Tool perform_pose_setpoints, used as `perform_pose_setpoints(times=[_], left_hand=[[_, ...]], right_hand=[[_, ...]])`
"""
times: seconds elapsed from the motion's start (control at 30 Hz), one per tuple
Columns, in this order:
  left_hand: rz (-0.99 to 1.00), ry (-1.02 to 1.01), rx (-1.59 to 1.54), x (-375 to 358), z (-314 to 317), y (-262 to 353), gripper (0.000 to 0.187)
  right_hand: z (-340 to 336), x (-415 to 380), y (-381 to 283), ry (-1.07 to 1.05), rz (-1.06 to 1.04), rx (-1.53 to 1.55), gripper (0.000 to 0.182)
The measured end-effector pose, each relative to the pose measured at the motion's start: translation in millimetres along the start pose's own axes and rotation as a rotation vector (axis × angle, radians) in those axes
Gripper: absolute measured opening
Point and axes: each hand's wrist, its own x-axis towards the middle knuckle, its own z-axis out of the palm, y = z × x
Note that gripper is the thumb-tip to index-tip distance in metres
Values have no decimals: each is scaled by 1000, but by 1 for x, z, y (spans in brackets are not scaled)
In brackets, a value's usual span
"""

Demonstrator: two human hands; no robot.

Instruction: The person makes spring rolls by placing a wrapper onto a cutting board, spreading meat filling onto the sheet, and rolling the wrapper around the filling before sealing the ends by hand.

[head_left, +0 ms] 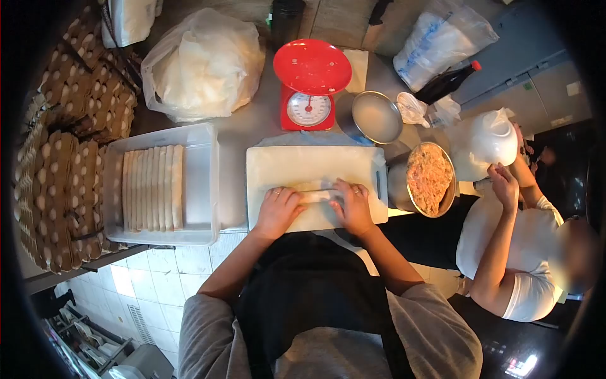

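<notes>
So, centre of the frame, the pale roll (317,196) lies crosswise on the white board (284,163), my left hand (278,210) at its left end, my right hand (355,205) at its right! Both are curved over it, though whether they're gripping or merely pressing, I can't tell. Over at left, more rolls (153,188) line up side by side in the clear tub (201,180). Right of centre, the bowl (399,186) brims with orange filling (429,177); upper centre, there's the red scale (308,110); far right, a co-worker's hand (503,184) by a white jug (494,139).
</notes>
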Motion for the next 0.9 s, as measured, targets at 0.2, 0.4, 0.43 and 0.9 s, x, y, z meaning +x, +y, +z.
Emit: perform_pose_setpoints(times=[0.2,0.4,0.43,0.9], left_hand=[[171,-121,55,10,10,5,26],[96,-111,68,24,14,-4,24],[87,-120,77,29,15,-8,24],[-141,175,252,102,-18,-35,23]], right_hand=[[-17,-7,22,16,-19,-130,54],[-21,5,16,-43,-196,-148,46],[-20,10,15,-11,-162,-139,43],[9,89,0,-17,-261,-78,49]])
